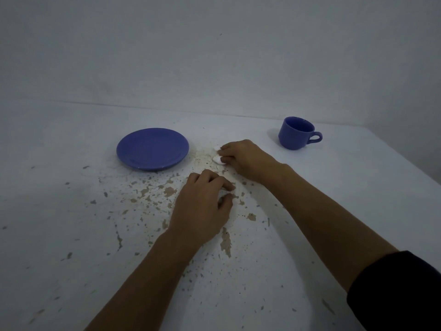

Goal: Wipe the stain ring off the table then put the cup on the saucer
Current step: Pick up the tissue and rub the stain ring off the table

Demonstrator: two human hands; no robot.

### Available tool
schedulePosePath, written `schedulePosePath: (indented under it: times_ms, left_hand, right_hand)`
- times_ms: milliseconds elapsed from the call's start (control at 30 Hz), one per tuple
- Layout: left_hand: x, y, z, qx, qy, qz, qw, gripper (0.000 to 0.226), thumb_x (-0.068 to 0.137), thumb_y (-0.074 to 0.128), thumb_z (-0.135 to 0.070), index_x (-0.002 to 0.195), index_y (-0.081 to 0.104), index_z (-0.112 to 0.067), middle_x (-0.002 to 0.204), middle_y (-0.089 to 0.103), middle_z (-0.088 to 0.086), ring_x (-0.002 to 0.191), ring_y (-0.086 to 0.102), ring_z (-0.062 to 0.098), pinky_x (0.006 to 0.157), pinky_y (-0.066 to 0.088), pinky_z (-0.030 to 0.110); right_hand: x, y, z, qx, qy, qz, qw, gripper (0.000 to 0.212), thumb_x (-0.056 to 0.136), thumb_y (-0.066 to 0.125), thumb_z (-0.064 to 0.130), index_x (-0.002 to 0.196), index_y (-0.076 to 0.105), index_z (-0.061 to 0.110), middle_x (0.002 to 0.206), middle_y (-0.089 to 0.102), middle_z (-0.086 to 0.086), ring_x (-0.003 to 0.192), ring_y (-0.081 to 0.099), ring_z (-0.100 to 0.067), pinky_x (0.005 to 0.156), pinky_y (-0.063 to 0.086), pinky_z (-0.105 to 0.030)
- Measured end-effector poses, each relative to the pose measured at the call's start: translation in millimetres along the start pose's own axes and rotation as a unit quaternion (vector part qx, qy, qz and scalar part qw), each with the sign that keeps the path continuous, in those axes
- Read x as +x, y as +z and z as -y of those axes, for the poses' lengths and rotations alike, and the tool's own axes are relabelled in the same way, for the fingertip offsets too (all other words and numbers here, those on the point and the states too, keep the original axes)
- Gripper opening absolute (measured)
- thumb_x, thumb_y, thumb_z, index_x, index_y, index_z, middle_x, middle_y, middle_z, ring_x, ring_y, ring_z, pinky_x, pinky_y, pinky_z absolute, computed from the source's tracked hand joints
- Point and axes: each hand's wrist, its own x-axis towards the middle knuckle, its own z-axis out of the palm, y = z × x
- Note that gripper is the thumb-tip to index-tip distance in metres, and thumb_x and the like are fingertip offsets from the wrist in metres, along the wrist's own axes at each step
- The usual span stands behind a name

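A blue saucer (152, 148) lies empty on the white table (71, 235), left of centre. A blue cup (297, 133) stands upright at the back right, its handle pointing right. My right hand (243, 160) presses a small white tissue (217, 159) onto the table just right of the saucer, fingers curled over it. A faint brownish smear with specks (202, 158) shows beside the tissue. My left hand (202, 206) rests palm down in front of it, fingers curled against the table with nothing visible in them.
The table's paint is chipped in many brown patches (225, 242) around and in front of my hands. A plain wall stands behind the table. The table's right edge (405, 168) runs diagonally past the cup.
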Motion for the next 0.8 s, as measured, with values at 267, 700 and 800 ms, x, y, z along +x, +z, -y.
schedulePosePath:
  times_ms: [267, 700, 800]
  left_hand:
    - [-1.9, -1.2, -0.8, 0.0, 0.007, -0.012, 1.0, 0.025, 0.088, 0.053, -0.033, 0.109, 0.064, -0.027, 0.113, 0.06, -0.004, 0.101, 0.047, 0.015, 0.084, 0.041, 0.024]
    - [-1.5, -0.5, -0.7, 0.009, 0.013, -0.009, 1.0, 0.024, 0.088, 0.054, -0.034, 0.109, 0.064, -0.027, 0.112, 0.06, -0.005, 0.1, 0.047, 0.014, 0.084, 0.04, 0.025]
    - [-2.0, -0.9, 1.6, 0.004, 0.011, -0.004, 1.0, 0.025, 0.088, 0.053, -0.036, 0.109, 0.063, -0.029, 0.113, 0.06, -0.006, 0.1, 0.047, 0.013, 0.083, 0.036, 0.021]
  right_hand:
    - [-21.3, 6.7, 5.9, 0.05, -0.02, -0.099, 0.994, 0.027, 0.091, 0.057, 0.005, 0.114, 0.069, 0.012, 0.114, 0.071, -0.009, 0.103, 0.067, -0.023, 0.093, 0.051, -0.033]
    - [-9.1, 11.2, 20.5, 0.079, 0.0, -0.075, 0.994, 0.029, 0.09, 0.057, 0.002, 0.116, 0.067, 0.009, 0.115, 0.069, -0.016, 0.103, 0.066, -0.027, 0.095, 0.048, -0.031]
    - [-20.1, 2.6, 12.3, 0.067, -0.042, -0.039, 0.996, 0.032, 0.089, 0.057, 0.001, 0.117, 0.067, 0.012, 0.116, 0.07, -0.012, 0.102, 0.067, -0.023, 0.095, 0.048, -0.03]
